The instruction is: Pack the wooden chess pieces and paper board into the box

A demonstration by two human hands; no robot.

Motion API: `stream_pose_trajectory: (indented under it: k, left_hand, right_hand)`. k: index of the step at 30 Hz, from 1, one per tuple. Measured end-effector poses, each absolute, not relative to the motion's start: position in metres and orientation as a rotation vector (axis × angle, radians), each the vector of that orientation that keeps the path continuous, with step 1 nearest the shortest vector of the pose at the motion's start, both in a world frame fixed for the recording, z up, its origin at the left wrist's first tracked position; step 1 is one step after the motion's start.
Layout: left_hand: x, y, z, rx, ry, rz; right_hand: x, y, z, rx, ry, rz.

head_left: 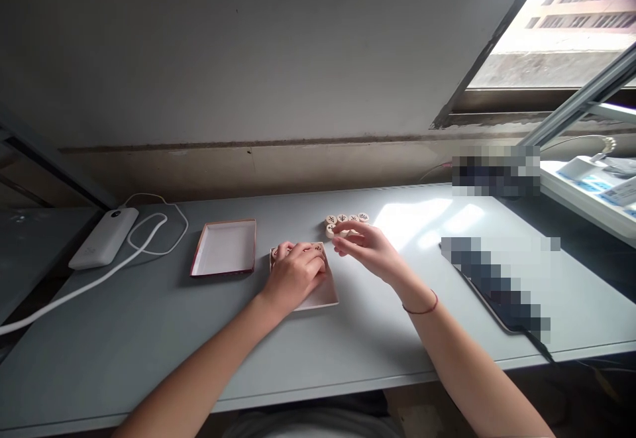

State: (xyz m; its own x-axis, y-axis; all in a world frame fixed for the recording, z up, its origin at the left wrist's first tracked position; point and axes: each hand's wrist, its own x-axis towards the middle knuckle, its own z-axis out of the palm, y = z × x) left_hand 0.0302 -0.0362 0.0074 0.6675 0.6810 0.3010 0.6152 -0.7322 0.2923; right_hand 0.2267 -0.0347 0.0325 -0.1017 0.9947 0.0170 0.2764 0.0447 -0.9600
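Note:
My left hand (295,275) reaches into an open white box (322,295), its fingers curled down on the Chinese chess pieces (318,248) along the far side. The palm and fingers cover much of the box, and the fingertips are partly hidden. To the right of the box, my right hand (370,249) hovers beside a group of round wooden Chinese chess pieces (342,219) set in rows on the table. Its thumb and forefinger are apart next to the nearest left piece (330,231), with nothing visible held between them. This hand hides part of the front row.
The box lid (223,249) lies inside up, left of the box. A white power bank (104,239) with a white cable (99,282) is at the table's left edge. A dark, blurred flat object (489,285) lies to the right. A wall (278,60) rises behind the table.

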Motion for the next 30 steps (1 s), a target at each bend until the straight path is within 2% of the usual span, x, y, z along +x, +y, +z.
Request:
stream_pose_trajectory:
  k: [5,11,17,22,24,30]
  left_hand:
    - [0.019,-0.031,0.017,2.745,1.104,0.547]
    - [-0.022,-0.036,0.041,2.656,1.099,0.555]
    - [-0.048,-0.072,0.033,2.795,0.924,0.344]
    - [-0.049,-0.079,0.018,2.889,0.941,0.391]
    - [-0.046,-0.075,0.015,2.896,0.919,0.433]
    - [-0.042,-0.065,0.009,2.929,0.894,0.458]
  right_hand:
    - [0.219,-0.047,0.035,-1.273,-1.919,0.962]
    - [0.202,-0.055,0.030,-1.339,-2.293,0.571]
    - [0.194,-0.054,0.021,-1.445,-2.362,0.364]
    - [0.199,-0.046,0.023,-1.378,-2.283,0.412]
    - [0.204,-0.033,0.028,-1.461,-2.170,0.370]
    - [0.203,0.017,0.042,-2.078,-2.049,0.231]
